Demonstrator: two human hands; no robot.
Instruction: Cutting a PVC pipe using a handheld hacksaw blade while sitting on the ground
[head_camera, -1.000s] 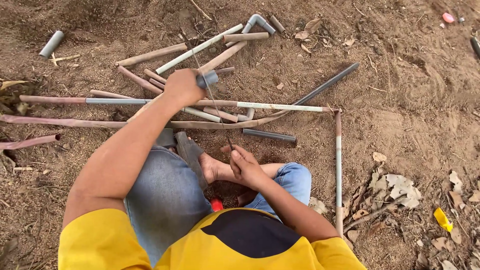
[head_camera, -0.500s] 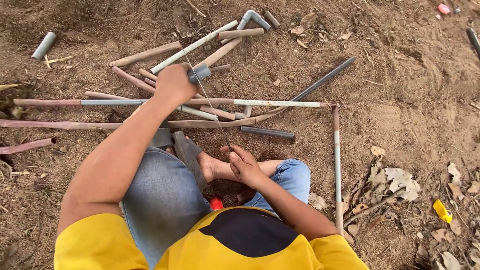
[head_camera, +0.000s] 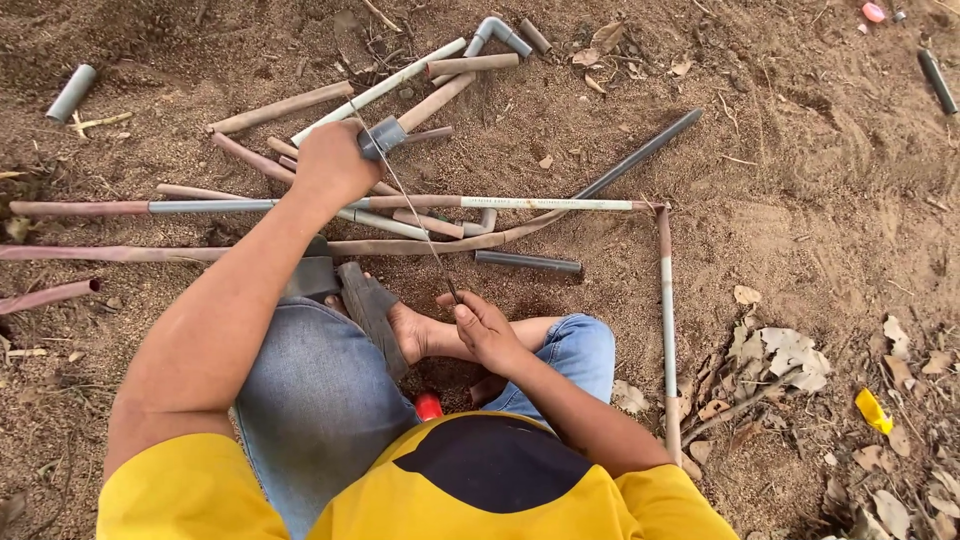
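The thin blade could bend or slip off the grey pipe fitting, I judge, because it spans a long way between the hands. The left hand, arm stretched forward, closes around the fitting above the scattered pipes. The right hand pinches the blade's near end beside the foot.

One head-worn camera looks steeply down, close over the seated person's lap and the dirt ground ahead.

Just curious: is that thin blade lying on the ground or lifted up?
Lifted: the thin blade slants between the left hand and right hand, above the pipes.
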